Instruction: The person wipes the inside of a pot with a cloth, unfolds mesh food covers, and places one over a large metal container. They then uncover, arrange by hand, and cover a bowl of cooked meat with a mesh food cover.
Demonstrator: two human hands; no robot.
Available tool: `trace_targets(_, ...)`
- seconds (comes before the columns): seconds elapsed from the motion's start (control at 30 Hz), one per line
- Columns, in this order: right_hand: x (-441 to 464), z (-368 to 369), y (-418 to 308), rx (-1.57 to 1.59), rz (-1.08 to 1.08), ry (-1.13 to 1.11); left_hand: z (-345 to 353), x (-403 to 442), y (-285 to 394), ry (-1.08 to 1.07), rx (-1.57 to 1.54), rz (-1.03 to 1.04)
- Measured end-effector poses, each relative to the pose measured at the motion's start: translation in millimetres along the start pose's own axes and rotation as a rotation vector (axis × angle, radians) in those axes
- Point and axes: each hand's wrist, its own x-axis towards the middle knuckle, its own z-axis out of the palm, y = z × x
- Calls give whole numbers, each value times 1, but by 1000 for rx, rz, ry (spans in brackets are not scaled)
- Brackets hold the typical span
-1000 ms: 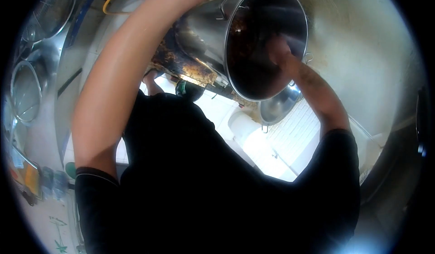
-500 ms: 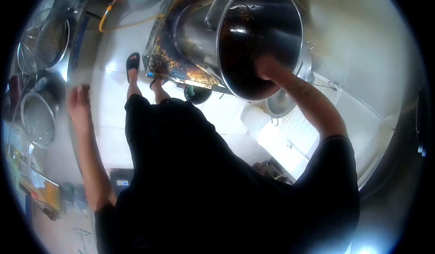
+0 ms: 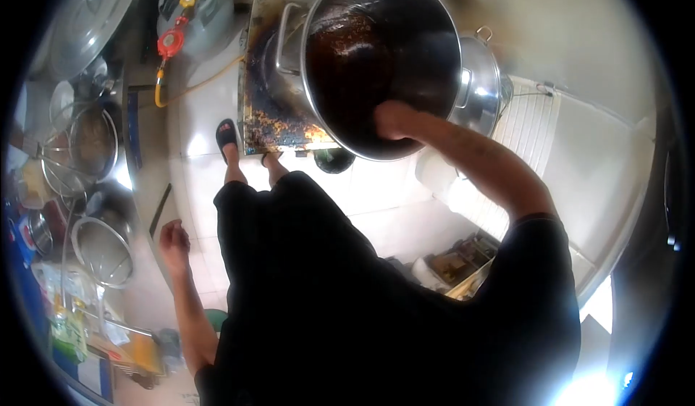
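A large steel stockpot (image 3: 391, 36) leans tilted with its mouth facing me, and dark brown residue coats its inside. My right hand (image 3: 397, 120) reaches over the near rim into that mouth. Its fingers are curled; whatever they may grip is lost in the dark interior. Low at my side hangs my left hand (image 3: 174, 245), fingers loosely bent and slightly apart, with no object visible in it. The stockpot sits on a scorched, stained stove (image 3: 279, 127).
A gas cylinder (image 3: 195, 7) with a red regulator (image 3: 171, 42) and yellow hose stands beyond the stove. Another steel pot (image 3: 481, 80) is behind the stockpot. Along the left are a strainer (image 3: 101, 250), bowls and a large lid (image 3: 94, 15). A dark bowl (image 3: 334, 160) lies below the stove.
The view has shifted, so the stockpot shows further left and faces me more fully. My right hand stays inside its mouth. My left hand has come lower and nearer my body.
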Motion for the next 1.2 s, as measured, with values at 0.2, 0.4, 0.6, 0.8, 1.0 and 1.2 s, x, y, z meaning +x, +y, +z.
trace_targets(0.2,19,18,9,124,-166,58,0,12,31,-24,0,29)
trace_targets(0.4,9,10,16,-74,-11,-26,-4,16,38,-16,-12,36)
trace_targets(0.6,9,2,-26,589,-189,102,3,8,42,-67,3,37)
trace_targets(0.8,15,4,-10,-250,-332,-33,0,9,43,-65,11,26)
trace_targets(1.0,11,-61,-84,1205,-41,136,9,13,52,-81,7,46)
trace_targets(1.2,8,-11,-40,293,-387,182,1,3,61,-105,52,101)
